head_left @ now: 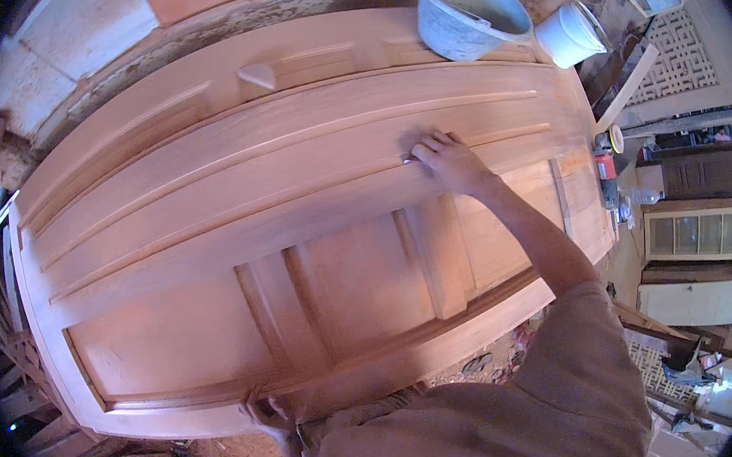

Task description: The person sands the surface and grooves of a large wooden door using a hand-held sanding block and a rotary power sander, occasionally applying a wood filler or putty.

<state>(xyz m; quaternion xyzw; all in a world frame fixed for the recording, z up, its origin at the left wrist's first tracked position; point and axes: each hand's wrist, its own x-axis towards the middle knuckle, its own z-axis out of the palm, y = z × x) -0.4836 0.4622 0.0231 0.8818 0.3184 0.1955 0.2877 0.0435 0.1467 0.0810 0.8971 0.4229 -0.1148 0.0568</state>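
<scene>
A large reddish wooden panelled door (205, 200) lies flat before me. My right hand (448, 161) presses down on its middle rail, fingers curled over something small and pale that I cannot make out. My left hand (265, 413) grips the door's near edge, fingers wrapped over the wood. The right forearm reaches in from the lower right across the lower panels.
A grey bucket (468, 11) and a white tub (572, 32) stand at the door's far end. A red can (605, 166) and a clear plastic bottle (640, 195) sit past its right edge. Cabinets (697, 232) stand at right; wood scraps lie on the floor below.
</scene>
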